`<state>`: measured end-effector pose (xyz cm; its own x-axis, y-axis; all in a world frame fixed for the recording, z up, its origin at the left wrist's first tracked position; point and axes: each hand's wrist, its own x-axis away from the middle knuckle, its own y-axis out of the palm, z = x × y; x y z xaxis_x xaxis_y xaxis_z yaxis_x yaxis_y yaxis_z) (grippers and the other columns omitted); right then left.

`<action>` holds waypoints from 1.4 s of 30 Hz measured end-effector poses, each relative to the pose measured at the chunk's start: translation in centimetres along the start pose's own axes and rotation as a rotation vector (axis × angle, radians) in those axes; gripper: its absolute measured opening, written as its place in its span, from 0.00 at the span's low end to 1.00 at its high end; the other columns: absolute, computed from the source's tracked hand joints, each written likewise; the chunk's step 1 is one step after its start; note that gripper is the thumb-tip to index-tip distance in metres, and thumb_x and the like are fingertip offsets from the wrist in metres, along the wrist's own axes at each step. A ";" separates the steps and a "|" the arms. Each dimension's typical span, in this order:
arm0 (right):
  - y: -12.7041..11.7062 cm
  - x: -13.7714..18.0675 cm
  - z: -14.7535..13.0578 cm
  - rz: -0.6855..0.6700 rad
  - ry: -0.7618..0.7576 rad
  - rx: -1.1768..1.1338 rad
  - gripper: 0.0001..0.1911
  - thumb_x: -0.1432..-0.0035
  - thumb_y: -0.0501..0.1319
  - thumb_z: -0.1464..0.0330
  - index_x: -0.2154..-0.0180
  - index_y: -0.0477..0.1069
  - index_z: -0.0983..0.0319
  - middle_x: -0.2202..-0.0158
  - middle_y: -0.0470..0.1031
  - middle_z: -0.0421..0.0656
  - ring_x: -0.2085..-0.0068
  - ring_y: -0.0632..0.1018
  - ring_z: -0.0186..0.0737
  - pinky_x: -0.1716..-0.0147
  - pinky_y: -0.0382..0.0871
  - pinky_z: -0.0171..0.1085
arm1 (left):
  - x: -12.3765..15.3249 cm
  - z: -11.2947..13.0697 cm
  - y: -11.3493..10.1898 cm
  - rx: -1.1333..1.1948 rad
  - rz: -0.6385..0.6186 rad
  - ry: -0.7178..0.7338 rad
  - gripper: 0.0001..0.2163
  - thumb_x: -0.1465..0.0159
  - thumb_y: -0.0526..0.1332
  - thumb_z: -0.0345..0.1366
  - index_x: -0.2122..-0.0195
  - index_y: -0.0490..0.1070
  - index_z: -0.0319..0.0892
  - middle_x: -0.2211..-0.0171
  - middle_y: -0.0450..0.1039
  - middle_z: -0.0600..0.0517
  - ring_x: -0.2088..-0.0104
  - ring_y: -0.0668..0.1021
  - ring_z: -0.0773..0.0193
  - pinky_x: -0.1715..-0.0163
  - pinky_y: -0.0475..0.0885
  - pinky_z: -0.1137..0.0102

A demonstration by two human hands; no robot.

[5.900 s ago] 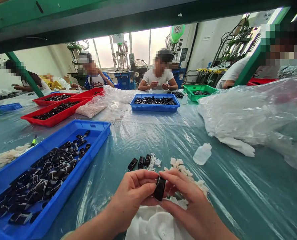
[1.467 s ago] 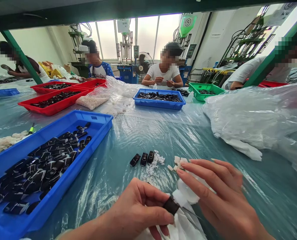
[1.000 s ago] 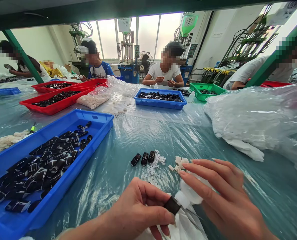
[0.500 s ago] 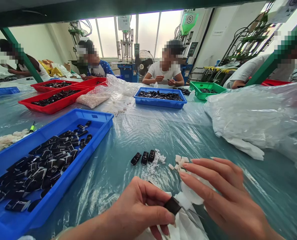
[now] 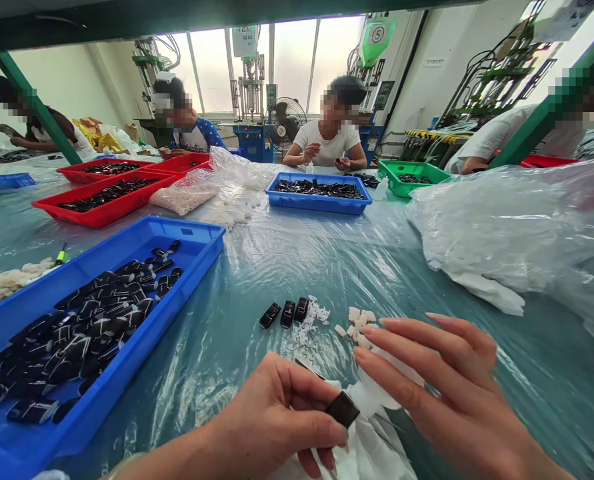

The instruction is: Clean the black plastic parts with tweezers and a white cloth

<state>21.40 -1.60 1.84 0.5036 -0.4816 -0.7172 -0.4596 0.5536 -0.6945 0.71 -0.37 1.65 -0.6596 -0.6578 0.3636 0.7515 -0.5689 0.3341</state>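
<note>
My left hand (image 5: 271, 420) pinches a small black plastic part (image 5: 343, 409) between thumb and fingers, low in the view. My right hand (image 5: 447, 393) hovers just right of it with fingers spread, over a small white bottle (image 5: 377, 393) and a white cloth (image 5: 361, 453); a thin tool seems to run under the palm, and I cannot tell whether the hand holds it. Three black parts (image 5: 285, 313) lie in a row on the plastic-covered table, beside small white pieces (image 5: 359, 320).
A blue tray (image 5: 187, 263) of several black parts sits at the left. Red trays (image 5: 101, 213), another blue tray (image 5: 317, 200) and a green tray (image 5: 411, 179) lie farther back, where other people sit working. A big plastic bag (image 5: 517, 227) fills the right.
Since about six seconds ago my hands came apart: the right let go of the black part and opened. Over the last second, only a slight shift of the view.
</note>
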 end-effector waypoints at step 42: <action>2.0 0.3 3.0 0.019 0.335 -0.094 0.15 0.45 0.57 0.74 0.54 0.67 0.58 0.60 0.75 0.44 0.59 0.75 0.44 0.61 0.68 0.43 | -0.1 -0.6 0.0 0.092 0.080 0.008 0.08 0.57 0.68 0.27 0.73 0.79 0.35 0.78 0.75 0.49 0.80 0.72 0.72 0.76 0.67 0.76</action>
<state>22.86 1.41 0.42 0.2334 -0.6765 -0.6985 -0.5399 0.5072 -0.6717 0.79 -0.63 1.13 -0.5969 -0.7036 0.3856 0.7973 -0.4666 0.3830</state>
